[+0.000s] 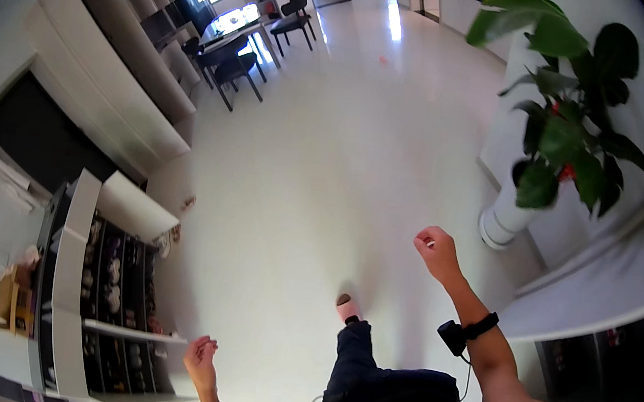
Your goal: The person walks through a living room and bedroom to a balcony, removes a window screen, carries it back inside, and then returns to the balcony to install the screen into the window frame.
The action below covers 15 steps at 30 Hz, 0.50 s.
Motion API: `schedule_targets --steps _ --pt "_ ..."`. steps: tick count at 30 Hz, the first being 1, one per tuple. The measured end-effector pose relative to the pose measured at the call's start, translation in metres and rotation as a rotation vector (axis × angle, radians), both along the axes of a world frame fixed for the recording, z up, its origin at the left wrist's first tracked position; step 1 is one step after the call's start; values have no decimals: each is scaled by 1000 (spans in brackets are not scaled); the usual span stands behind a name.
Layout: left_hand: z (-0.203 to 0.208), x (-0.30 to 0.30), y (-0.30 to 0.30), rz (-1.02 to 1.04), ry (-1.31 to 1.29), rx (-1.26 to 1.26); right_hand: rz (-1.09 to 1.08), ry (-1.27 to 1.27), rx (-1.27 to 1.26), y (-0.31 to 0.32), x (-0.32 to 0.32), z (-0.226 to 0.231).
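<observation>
My right hand (438, 255) is raised ahead of my body over the pale floor, its fingers curled into a loose fist. A small whitish bit shows between the fingers, too small to name. My left hand (201, 362) hangs low at the left, fingers loosely bent with the tips a little apart and nothing visible in them. Closest to it is the swung-out white door (135, 332) of a shoe cabinet, whose dark shelves (127, 272) hold several pairs of shoes. Each forearm wears a black strap with a small device (452, 337). One foot in a pink slipper (347, 309) is stepped forward.
A leafy green plant (566, 132) in a white pot (504, 221) stands at the right, beside a curved white surface (595, 309). Far left are a dining table (231, 28) and black chairs (235, 67). A cardboard box (15, 302) lies on the counter at left.
</observation>
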<state>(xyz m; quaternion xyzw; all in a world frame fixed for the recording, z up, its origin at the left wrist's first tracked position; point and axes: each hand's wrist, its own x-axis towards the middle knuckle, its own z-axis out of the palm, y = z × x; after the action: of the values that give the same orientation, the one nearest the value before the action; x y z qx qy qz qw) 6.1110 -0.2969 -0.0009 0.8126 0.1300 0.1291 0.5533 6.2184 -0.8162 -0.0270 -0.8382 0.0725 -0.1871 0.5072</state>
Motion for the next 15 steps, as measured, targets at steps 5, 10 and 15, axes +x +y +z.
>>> schedule_targets --steps 5,10,15 --pt "-25 225 15 -12 -24 -33 -123 17 -145 -44 173 -43" --pt "12 490 -82 -292 -91 39 -280 59 -78 -103 311 -36" --pt "128 693 -227 -892 -317 -140 -453 180 -143 -168 426 -87"
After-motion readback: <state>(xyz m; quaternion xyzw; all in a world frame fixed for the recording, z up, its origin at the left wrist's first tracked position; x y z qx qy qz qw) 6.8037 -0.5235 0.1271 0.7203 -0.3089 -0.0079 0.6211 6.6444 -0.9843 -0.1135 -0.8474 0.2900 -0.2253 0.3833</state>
